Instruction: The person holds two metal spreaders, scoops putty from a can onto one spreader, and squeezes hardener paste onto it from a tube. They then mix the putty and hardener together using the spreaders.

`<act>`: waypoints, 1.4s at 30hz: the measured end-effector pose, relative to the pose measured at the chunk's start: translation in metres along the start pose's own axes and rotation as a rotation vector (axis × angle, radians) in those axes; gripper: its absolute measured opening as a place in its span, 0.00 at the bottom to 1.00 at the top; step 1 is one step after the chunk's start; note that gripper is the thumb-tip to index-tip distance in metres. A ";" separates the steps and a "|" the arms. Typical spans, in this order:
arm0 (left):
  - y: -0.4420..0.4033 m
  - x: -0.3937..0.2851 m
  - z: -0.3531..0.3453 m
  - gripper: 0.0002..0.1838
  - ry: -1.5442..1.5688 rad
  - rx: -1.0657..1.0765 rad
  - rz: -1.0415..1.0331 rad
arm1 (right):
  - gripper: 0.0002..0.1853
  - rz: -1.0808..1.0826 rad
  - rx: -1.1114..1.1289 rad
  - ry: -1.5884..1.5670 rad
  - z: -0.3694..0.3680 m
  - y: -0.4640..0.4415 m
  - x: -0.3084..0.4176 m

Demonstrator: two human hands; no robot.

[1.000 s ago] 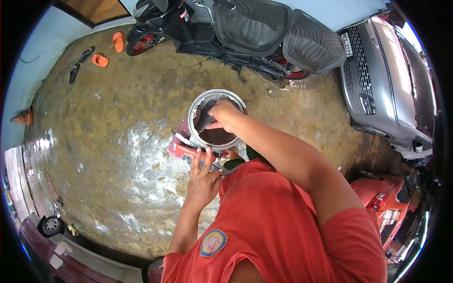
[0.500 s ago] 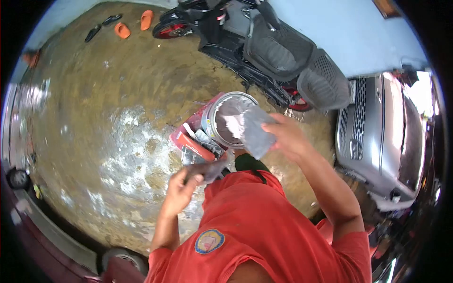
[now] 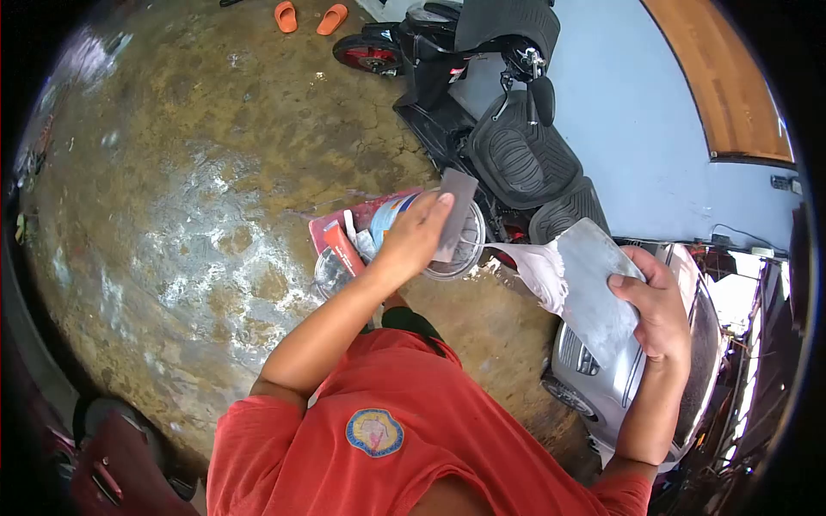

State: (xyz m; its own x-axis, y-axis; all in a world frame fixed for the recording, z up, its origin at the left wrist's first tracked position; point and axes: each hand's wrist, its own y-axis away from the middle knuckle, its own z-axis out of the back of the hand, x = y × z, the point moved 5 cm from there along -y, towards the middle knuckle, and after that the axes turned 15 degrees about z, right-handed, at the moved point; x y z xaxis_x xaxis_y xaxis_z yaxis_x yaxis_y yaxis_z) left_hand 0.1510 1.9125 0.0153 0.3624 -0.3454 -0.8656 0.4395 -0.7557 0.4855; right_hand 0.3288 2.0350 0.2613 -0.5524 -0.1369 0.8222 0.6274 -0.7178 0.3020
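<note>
My left hand grips a small dark flat spreader upright over the open round can. On the right, my right hand pinches the edge of a wider grey flat plate. Pale pinkish paste clings to the plate's left edge, and a thin strand of it stretches left toward the can and the spreader. Beside the can, a red tube lies in a reddish tray. My left hand and the spreader hide part of the can.
A black scooter with grey ribbed mats on it stands beyond the can by a light blue wall. A silver car is at the right. Orange sandals lie at the top, and a dark red vehicle is at bottom left.
My right hand has come out of the can and moved right with the paste-bearing plate. My left hand has risen to the can with the spreader. The view has turned toward the right.
</note>
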 end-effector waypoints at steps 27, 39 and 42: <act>0.136 -0.012 0.004 0.25 1.184 -0.329 -0.296 | 0.11 1.235 0.600 0.779 -0.080 0.003 0.066; 0.166 0.010 -0.114 0.23 1.300 -0.653 -0.441 | 0.26 1.825 0.931 0.167 -0.052 -0.041 -0.022; 0.173 0.014 -0.147 0.23 1.393 -0.634 -0.502 | 0.35 1.924 1.006 0.092 -0.053 -0.038 -0.053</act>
State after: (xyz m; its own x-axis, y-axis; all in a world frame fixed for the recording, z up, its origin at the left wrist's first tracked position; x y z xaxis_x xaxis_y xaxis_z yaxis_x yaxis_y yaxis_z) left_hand 0.3535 1.8585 0.1054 0.3564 0.8709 -0.3385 0.8627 -0.1676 0.4771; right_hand 0.3051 2.0330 0.1804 0.9378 -0.0996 0.3325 0.2739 0.8009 -0.5325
